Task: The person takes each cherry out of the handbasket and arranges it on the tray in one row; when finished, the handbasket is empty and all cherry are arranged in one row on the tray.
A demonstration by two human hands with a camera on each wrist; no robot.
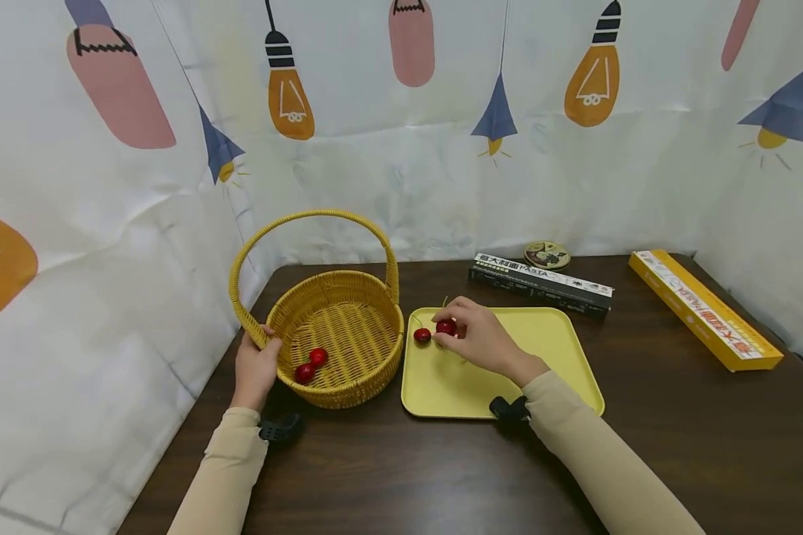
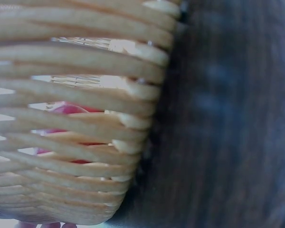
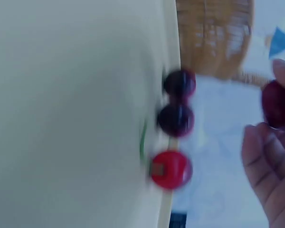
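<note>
My right hand (image 1: pixel 476 336) pinches a dark red cherry (image 1: pixel 446 327) between thumb and fingertips, over the left part of the yellow tray (image 1: pixel 542 371). In the right wrist view, the held cherry (image 3: pixel 277 104) is raised off the tray surface. Three other cherries lie in a row there, the nearest bright red (image 3: pixel 171 169); the head view shows one cherry (image 1: pixel 422 336) beside my fingers, the others hidden behind my hand. My left hand (image 1: pixel 255 369) holds the wicker basket (image 1: pixel 348 397) at its left rim, by the handle's foot. Two red cherries (image 1: pixel 311 365) lie inside the basket.
Behind the tray lies a black pasta box (image 1: pixel 540 285), with a round patterned item (image 1: pixel 546 255) at its back. A yellow pasta box (image 1: pixel 705 310) lies at the right of the dark table (image 1: pixel 388 475). Printed white cloth (image 1: pixel 401 171) hangs along the back and sides.
</note>
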